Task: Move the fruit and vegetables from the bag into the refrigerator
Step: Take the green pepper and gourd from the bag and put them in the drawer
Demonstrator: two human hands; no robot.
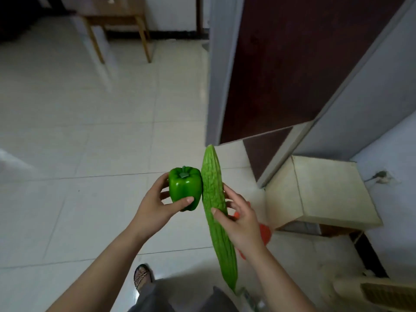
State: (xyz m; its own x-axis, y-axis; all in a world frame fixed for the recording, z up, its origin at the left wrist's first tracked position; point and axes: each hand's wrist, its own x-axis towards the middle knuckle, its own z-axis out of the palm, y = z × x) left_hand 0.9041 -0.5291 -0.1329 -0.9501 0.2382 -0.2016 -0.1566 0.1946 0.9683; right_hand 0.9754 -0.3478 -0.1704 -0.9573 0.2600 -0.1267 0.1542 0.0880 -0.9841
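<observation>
Here, a pepper (pixel 185 188) is held in the left hand (pixel 155 206), above the floor (pixel 90 131). It is glossy, smooth and blocky, bright green, with its short stem turned up. The thumb is laid across its front face and the fingers are curled behind its far side, so the hand is clamped round it.

A gourd (pixel 213 192) is gripped in the right hand (pixel 240 221). It is long, pale green and tapered to a point at each end, and its skin is ridged and warty. It is held nearly upright, tilted slightly, with the thumb pressed on its front and the fingers wrapped behind its middle. Its upper part touches the pepper's right side.

An orange bag (pixel 264 233) is seen only in part behind the right hand and wrist; what is in it cannot be told.

The floor is laid with pale, shiny square tiles. A cream, box-shaped cabinet (pixel 322 190) stands to the right, beside a dark brown door (pixel 281 64) in a grey frame. A sandal (pixel 141 275) with a woven strap is seen at the bottom edge.
</observation>
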